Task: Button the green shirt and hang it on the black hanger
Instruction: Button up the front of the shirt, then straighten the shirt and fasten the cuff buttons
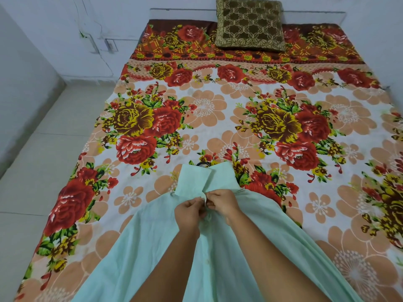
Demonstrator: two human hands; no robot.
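The pale green shirt (141, 240) lies spread on the bed, collar pointing away from me. Just below the collar, my left hand (189, 211) and my right hand (222, 202) meet at the front placket, each pinching an edge of the fabric. A small white bit, perhaps a button, shows between the fingertips. A short arc of the black hanger (203, 163) peeks out just beyond the collar; the rest is hidden under the shirt. A white button shows lower on the placket between my forearms.
The bed carries a floral sheet (218, 118) in red, orange and white. A brown and gold cushion (249, 22) rests at the head end. Pale floor tiles (43, 149) and a white wall run along the left.
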